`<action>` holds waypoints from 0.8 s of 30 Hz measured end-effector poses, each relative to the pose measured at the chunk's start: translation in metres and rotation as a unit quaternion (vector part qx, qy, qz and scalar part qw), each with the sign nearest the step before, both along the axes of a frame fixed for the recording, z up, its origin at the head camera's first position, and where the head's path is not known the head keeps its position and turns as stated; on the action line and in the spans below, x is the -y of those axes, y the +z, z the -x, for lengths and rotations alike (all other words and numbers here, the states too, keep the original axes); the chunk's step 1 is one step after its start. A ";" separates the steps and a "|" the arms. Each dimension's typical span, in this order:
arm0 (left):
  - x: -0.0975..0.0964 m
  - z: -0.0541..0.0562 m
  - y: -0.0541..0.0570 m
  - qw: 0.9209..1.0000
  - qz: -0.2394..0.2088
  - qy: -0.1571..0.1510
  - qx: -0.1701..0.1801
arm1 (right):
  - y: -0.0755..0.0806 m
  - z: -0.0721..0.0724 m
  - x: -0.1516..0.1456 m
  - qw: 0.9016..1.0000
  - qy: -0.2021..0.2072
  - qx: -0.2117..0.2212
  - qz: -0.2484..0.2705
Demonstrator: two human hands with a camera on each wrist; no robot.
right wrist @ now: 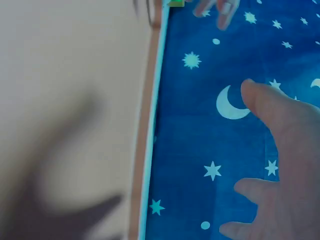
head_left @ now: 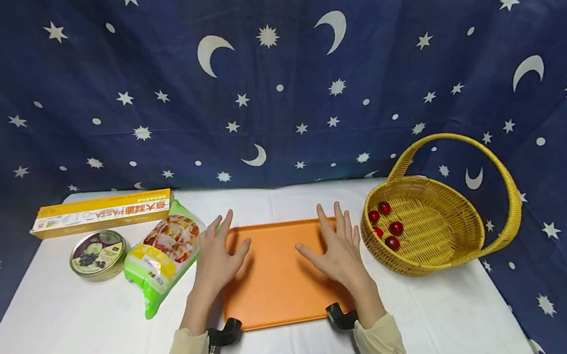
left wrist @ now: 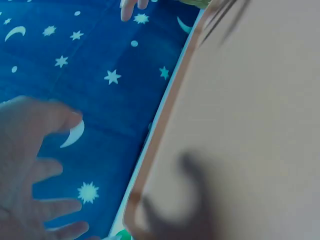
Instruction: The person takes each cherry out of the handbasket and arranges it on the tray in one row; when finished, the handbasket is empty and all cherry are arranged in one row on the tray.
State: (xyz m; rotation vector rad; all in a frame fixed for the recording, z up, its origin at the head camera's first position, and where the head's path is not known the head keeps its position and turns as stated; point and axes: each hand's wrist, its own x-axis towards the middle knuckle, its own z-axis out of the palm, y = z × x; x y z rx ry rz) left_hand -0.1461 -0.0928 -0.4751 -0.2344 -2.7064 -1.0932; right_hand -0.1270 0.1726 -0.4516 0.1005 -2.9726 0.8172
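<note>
Over the left edge of an orange tray (head_left: 281, 274) hovers my left hand (head_left: 218, 257), fingers spread and holding nothing. My right hand (head_left: 338, 251) is above the tray's right side, its fingers also apart with nothing between them. Both hands cast shadows on the tray surface. Each wrist view shows its own hand, the left hand (left wrist: 25, 165) and the right hand (right wrist: 285, 150), with the thumb apart from the fingers. Nearest the left hand lies a green food bag (head_left: 164, 257) with a picture on its front. Beside the right hand stands a yellow wicker basket (head_left: 449, 232).
Several dark red cherries (head_left: 396, 227) lie in the basket, whose tall handle (head_left: 508, 188) arches up at the right. A yellow pasta box (head_left: 101, 215) and a round tin (head_left: 98, 255) are at the back left. A starry blue cloth (head_left: 275, 81) hangs behind the white table (head_left: 69, 352).
</note>
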 end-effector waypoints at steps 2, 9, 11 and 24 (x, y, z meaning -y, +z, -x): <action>0.006 0.002 -0.001 0.999 -0.031 0.022 -0.017 | 0.005 0.001 -0.003 1.000 0.007 -0.001 0.024; 0.015 0.005 -0.004 0.995 -0.069 0.072 0.001 | 0.052 0.009 -0.039 0.995 -0.013 0.006 0.099; 0.016 0.007 -0.007 0.995 -0.070 0.069 0.018 | 0.066 0.016 -0.058 0.994 -0.029 0.010 0.108; 0.028 0.016 -0.029 0.989 -0.131 0.016 0.062 | 0.051 0.092 -0.146 0.974 -0.099 0.181 0.090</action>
